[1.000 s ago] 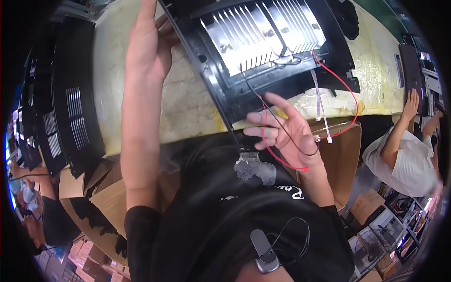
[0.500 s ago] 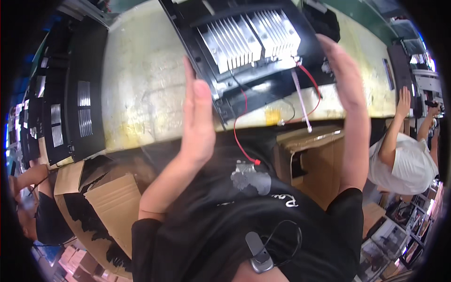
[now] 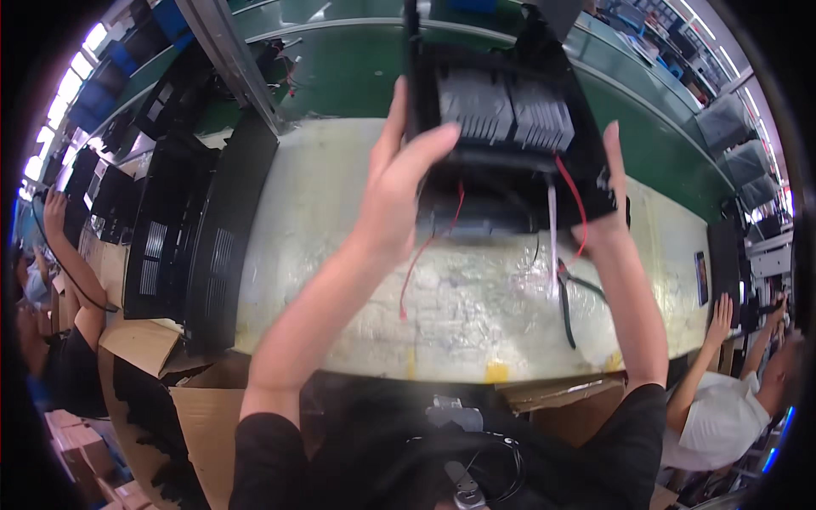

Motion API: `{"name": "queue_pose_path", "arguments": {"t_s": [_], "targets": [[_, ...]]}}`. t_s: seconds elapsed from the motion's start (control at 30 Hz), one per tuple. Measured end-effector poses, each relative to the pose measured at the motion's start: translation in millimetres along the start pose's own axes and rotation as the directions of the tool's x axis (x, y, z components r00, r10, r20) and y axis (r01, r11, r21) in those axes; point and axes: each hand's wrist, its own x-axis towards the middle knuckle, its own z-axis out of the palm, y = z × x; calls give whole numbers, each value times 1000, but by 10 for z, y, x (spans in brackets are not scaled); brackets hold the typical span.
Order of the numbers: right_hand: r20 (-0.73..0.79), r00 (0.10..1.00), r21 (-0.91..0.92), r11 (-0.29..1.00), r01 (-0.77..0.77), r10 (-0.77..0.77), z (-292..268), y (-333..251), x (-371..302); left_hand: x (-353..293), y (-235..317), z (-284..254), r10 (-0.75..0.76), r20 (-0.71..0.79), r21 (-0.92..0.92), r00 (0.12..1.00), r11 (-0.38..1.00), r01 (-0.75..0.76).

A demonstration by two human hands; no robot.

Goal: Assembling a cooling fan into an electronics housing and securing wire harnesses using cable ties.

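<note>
A black metal housing (image 3: 438,183) is held up above the pale work table, tilted. Two finned heat sinks (image 3: 476,110) sit side by side inside it. My left hand (image 3: 395,187) grips its left side, thumb on the near face and fingers along the outer edge. My right hand (image 3: 608,228) holds its lower right corner, fingers up the outer side. A red wire (image 3: 576,204) loops down near my right hand, and a thinner red wire (image 3: 410,276) dangles by my left wrist. A pale strip (image 3: 552,229) hangs between them.
Pliers (image 3: 568,310) lie on the table (image 3: 323,297) below the housing. Black panels (image 3: 217,246) stand at the left. A green conveyor (image 3: 348,72) runs behind. Cardboard boxes (image 3: 208,416) stand at the near edge. A co-worker in a white shirt (image 3: 722,416) is at right, another person at left.
The view has tilted up, showing the green conveyor and the pliers. Both hands have moved farther forward with the housing, and my left thumb now presses over its edge. The wires have swung.
</note>
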Motion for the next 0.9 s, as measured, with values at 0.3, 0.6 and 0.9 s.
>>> {"name": "queue_pose_path", "arguments": {"t_s": [0.3,0.6,0.9], "targets": [[27,997,-54,996,70,-69,-827,-554,1694,2068,-1143,-87,27,-53,-26,998,999,-28],[-264,957,-288,938,-195,119,-1845,-968,2208,2535,-2158,20,-115,-113,190,987,972,135],[72,896,-935,283,214,-439,-351,-1155,2354,1651,-989,-597,246,-264,640,932,768,-21]]}}
